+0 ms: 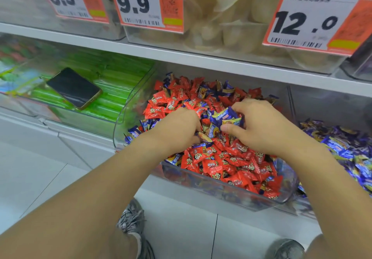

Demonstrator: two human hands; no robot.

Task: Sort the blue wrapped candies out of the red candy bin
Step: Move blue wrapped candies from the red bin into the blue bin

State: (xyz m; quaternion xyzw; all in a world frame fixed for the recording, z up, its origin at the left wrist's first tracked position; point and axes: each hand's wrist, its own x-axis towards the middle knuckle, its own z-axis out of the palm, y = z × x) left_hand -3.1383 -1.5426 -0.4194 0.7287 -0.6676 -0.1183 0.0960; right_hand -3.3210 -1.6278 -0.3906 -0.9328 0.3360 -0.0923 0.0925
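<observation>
Now, left to right:
Phone bin: a phone (74, 87) lies flat on green packets in the clear bin left of the candy, well apart from both hands.
Left hand: the left hand (177, 129) is knuckles-up in the pile, fingers curled down among the wrappers; what it pinches, if anything, I cannot tell.
Red candy bin: the red candy bin (231, 190) holds mostly red sweets, with blue ones scattered at the back and along the left wall.
Blue wrapped candies: a small bunch of blue wrapped candies (224, 116) sits between the two hands, just left of the right thumb, long axes running roughly left-right.
Right hand: the right hand (263, 125) grips that bunch between thumb and curled fingers.
Blue bin: the blue bin (346, 148) lies just right of the red one, so the right hand is nearer; the carry likely goes rightward over the shared wall.
</observation>
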